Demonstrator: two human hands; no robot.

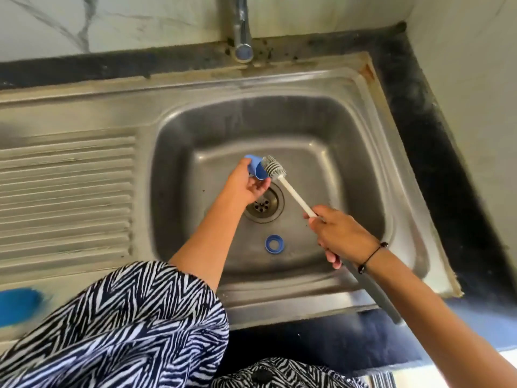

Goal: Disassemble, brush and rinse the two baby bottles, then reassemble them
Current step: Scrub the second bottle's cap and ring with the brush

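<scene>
Head view over a steel sink (347,152). Above its drain, the left hand (246,186) grips a blue bottle cap (256,169); the right hand (338,233) grips a white bottle brush (277,170), bristles touching the cap. A blue ring (274,244) lies on the basin floor.

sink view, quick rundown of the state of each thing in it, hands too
blue cap: held in the left hand, brush head at its opening
bottle brush: handle gripped by the right hand
blue ring: lying flat on the sink floor, near the drain
tap: no water visible
blue object: on the counter at left, blurred
</scene>
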